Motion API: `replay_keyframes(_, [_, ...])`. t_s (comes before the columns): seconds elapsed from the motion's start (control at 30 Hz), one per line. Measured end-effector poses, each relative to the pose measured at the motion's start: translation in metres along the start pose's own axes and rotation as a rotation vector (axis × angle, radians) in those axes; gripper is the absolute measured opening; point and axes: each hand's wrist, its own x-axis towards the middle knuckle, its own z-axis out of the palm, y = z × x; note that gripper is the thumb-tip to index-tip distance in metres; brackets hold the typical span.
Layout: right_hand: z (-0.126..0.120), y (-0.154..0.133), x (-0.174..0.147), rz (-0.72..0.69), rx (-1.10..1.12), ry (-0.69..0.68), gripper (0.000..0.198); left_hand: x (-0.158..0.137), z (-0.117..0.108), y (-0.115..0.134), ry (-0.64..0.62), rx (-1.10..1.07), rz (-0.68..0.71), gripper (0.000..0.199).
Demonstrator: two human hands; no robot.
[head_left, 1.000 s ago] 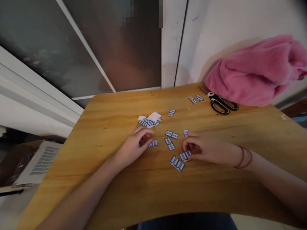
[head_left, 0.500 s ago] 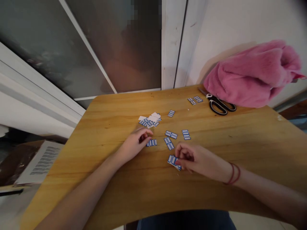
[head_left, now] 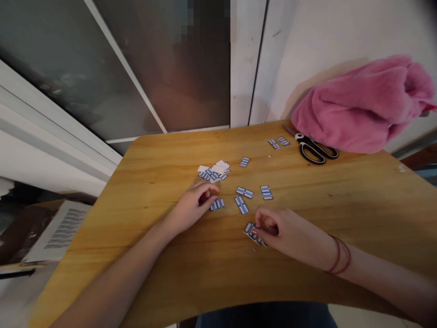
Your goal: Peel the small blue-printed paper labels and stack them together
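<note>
My right hand (head_left: 285,232) has its fingers curled and its thumb and fingertips on a small stack of blue-bordered white label pieces (head_left: 250,229), low over the near part of the table. Part of that stack is hidden behind the fingers. My left hand (head_left: 195,203) rests on the table to the left, loosely curled, with a gap between thumb and index finger. Its thumb lies beside another label piece (head_left: 217,204). Between the hands lie two single label pieces, one tilted (head_left: 241,205) and one just behind it (head_left: 245,192).
Behind my left hand is a loose pile of label pieces (head_left: 213,171), some white side up. More label pieces (head_left: 266,192) are scattered rightward and toward the back. Black-handled scissors (head_left: 312,148) lie by a pink plush cloth (head_left: 362,107) on the wooden table (head_left: 153,159).
My right hand has shifted slightly right, and the label stack at its fingertips has moved and turned with it. My left hand has hardly moved.
</note>
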Motion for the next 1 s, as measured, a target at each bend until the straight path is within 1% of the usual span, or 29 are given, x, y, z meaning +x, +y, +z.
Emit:
replay_keyframes(0.1, [-0.003, -0.002, -0.002, -0.003, -0.085, 0.036, 0.020, 0.000, 0.002, -0.001, 0.025, 0.004, 0.016, 0.012])
replay_keyframes(0.23, [-0.001, -0.002, -0.004, -0.060, -0.139, -0.002, 0.024, -0.001, 0.003, -0.002, 0.061, 0.045, 0.053, 0.015])
replay_keyframes(0.3, [0.001, -0.001, -0.004, -0.105, -0.132, -0.018, 0.021, -0.001, 0.001, -0.005, 0.041, 0.091, 0.072, 0.016])
replay_keyframes(0.4, [0.005, -0.001, -0.004, -0.173, -0.135, -0.029, 0.021, 0.000, -0.007, -0.013, -0.031, 0.158, 0.100, 0.018])
replay_keyframes(0.47, [0.007, -0.002, -0.004, -0.214, -0.155, -0.034, 0.021, 0.001, -0.013, -0.020, -0.040, 0.167, 0.105, 0.020])
replay_keyframes(0.53, [0.008, -0.003, -0.003, -0.260, -0.174, -0.040, 0.019, 0.003, -0.019, -0.026, -0.013, 0.161, 0.089, 0.022])
replay_keyframes(0.6, [0.010, -0.003, 0.000, -0.320, -0.181, -0.038, 0.017, 0.004, -0.024, -0.029, 0.028, 0.170, 0.040, 0.023])
replay_keyframes(0.77, [0.023, 0.000, 0.007, -0.480, -0.260, -0.001, 0.020, 0.008, -0.032, -0.026, 0.225, 0.136, -0.143, 0.018])
replay_keyframes(0.83, [0.028, 0.001, 0.008, -0.518, -0.291, 0.032, 0.022, 0.017, -0.034, -0.021, 0.279, 0.108, -0.169, 0.016])
replay_keyframes(0.87, [0.030, 0.002, 0.008, -0.525, -0.285, 0.051, 0.024, 0.024, -0.035, -0.018, 0.282, 0.099, -0.173, 0.016])
replay_keyframes(0.93, [0.031, 0.003, 0.008, -0.524, -0.227, 0.082, 0.026, 0.044, -0.035, -0.011, 0.235, 0.106, -0.173, 0.018])
replay_keyframes(1.0, [0.029, 0.003, 0.007, -0.513, -0.147, 0.113, 0.026, 0.067, -0.033, -0.006, 0.143, 0.144, -0.185, 0.023])
